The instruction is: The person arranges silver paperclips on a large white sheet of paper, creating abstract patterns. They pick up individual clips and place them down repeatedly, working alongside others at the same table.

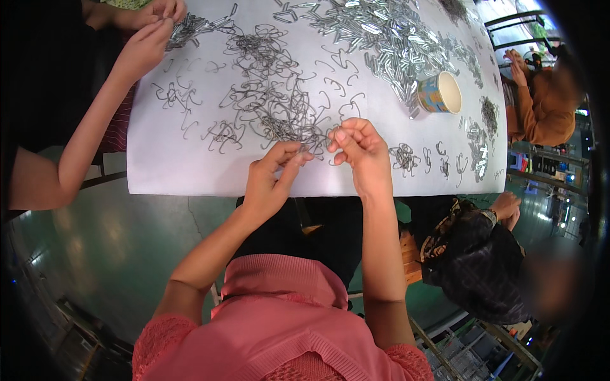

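Observation:
Both my hands are raised over the near edge of a white-covered table [190, 181], their fingertips facing each other. My left hand [272, 178] pinches thumb against fingers; what lies in that pinch is too small to make out. A little higher, my right hand [363, 149] has thumb and forefinger pressed together on what looks like a thin wire hook. Just beyond the fingertips spreads a tangled pile of dark bent wire hooks [273, 95]. Smaller clusters of hooks lie beside it, one of them [404, 159] to the right of my right hand.
A big heap of shiny metal oval links [381, 32] covers the far middle. A patterned paper cup [440, 94] lies tipped at its edge. At the left, a co-worker's hands [152, 32] work over more links. Two other people sit along the right side.

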Motion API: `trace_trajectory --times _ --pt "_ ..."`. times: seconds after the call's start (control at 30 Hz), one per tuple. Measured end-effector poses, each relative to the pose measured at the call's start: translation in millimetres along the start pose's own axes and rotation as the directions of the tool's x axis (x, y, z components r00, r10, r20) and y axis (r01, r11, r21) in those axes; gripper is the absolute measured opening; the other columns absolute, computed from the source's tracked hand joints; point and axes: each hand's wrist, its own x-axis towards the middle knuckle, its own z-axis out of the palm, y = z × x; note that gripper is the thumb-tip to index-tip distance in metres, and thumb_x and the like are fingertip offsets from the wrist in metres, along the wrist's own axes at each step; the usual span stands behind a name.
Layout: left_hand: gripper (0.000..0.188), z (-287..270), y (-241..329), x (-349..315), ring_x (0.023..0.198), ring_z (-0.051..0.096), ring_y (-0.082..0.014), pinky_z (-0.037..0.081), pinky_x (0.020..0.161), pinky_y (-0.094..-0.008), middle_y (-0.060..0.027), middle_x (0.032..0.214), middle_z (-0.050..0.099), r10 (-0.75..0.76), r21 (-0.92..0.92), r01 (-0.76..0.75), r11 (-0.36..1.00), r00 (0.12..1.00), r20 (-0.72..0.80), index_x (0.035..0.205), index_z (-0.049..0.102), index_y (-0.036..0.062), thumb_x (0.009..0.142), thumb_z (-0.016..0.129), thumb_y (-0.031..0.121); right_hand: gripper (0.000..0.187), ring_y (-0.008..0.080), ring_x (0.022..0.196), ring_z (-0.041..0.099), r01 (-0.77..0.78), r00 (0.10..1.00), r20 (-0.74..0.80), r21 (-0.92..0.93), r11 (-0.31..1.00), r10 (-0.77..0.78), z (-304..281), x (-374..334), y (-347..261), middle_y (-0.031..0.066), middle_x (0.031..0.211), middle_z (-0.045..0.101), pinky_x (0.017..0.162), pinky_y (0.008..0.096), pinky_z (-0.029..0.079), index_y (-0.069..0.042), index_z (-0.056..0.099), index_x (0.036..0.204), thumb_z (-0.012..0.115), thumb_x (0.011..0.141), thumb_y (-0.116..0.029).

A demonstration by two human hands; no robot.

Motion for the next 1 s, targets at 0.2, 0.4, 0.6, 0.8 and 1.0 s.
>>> trace_trajectory --times 0.2,0.4,0.6,0.8,1.0 --pt "0.016 26 20 3 0.091 0.069 -0.0189 0.052 0.079 -0.0294 -0.0118 0.095 0.071 0.063 0.085 -0.068 0.994 0.996 0.064 0.104 0.058 -0.0025 0.093 0.057 0.009 0.018 0.0119 0.072 0.064 0.223 0.969 -0.109 0.0 0.975 -0.222 6 -45 -11 0.0106 0.086 0.066 0.053 0.0206 0.047 -0.002 0.051 0.101 0.063 0.088 -0.003" --pt "0.014 45 21 1 0.08 0.068 -0.0233 0.051 0.071 -0.0303 -0.011 0.091 0.07 0.271 0.257 -0.281 0.925 0.96 0.076 0.102 0.062 0.0006 0.088 0.061 0.004 0.016 0.0104 0.069 0.064 0.284 0.922 -0.242 -0.101 0.953 -0.301 -4 -57 -17 0.0073 0.083 0.065 0.053 0.0206 0.047 -0.003 0.052 0.096 0.065 0.086 -0.001" --pt "0.017 61 17 1 0.074 0.066 -0.0254 0.049 0.069 -0.0334 -0.0094 0.089 0.07 0.459 0.42 -0.46 0.782 0.881 0.109 0.1 0.064 0.004 0.083 0.065 0.001 0.016 0.0103 0.066 0.064 0.312 0.89 -0.297 -0.159 0.937 -0.346 -9 -69 -15 0.0073 0.08 0.064 0.054 0.0212 0.049 -0.002 0.051 0.093 0.065 0.087 -0.001" --pt "0.017 76 17 2 0.076 0.067 -0.0266 0.051 0.068 -0.0342 -0.0105 0.089 0.07 0.386 0.283 -0.39 0.876 0.92 0.074 0.099 0.063 0.0033 0.083 0.064 -0.001 0.015 0.012 0.068 0.066 0.383 0.858 -0.338 -0.083 0.92 -0.388 -18 -72 -15 0.0083 0.079 0.064 0.06 0.0229 0.053 -0.001 0.05 0.092 0.063 0.087 0.002" --pt "0.016 81 17 4 0.077 0.067 -0.0274 0.052 0.068 -0.0339 -0.0112 0.089 0.07 0.379 0.286 -0.395 0.873 0.919 0.112 0.1 0.062 0.0014 0.084 0.063 0.0 0.015 0.0128 0.07 0.066 0.371 0.86 -0.341 -0.09 0.924 -0.379 -26 -68 -10 0.0097 0.082 0.064 0.062 0.0234 0.054 -0.001 0.049 0.092 0.063 0.087 0.003"
